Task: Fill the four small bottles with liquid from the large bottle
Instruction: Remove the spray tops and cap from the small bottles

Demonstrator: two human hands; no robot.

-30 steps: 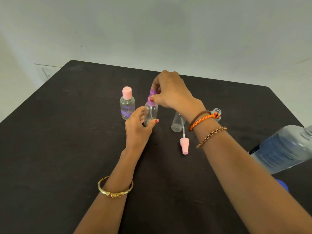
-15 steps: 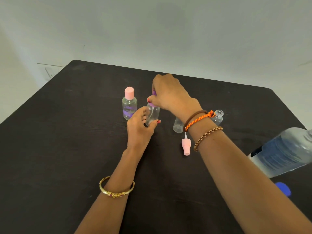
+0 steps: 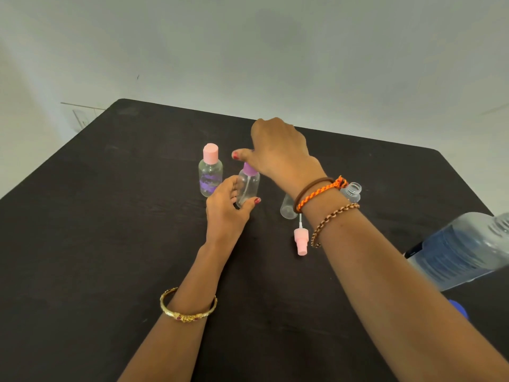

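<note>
Table [image 3: 110,244] carries the large bottle [image 3: 462,249] at far right. Left hand [image 3: 225,210] grips the purple-topped spray bottle [image 3: 248,186] near centre; right hand [image 3: 278,150], a moment ago pinching its top, now lifts off it, fingers loose. That one looks capped and finished, I'd say.

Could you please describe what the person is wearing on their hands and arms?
Both forearms are bare, no sleeves. The left wrist carries a gold bangle with small red stones. The right wrist has a brown band, an orange braided cord and a brown-and-tan chain bracelet. Nails are painted red.
</note>
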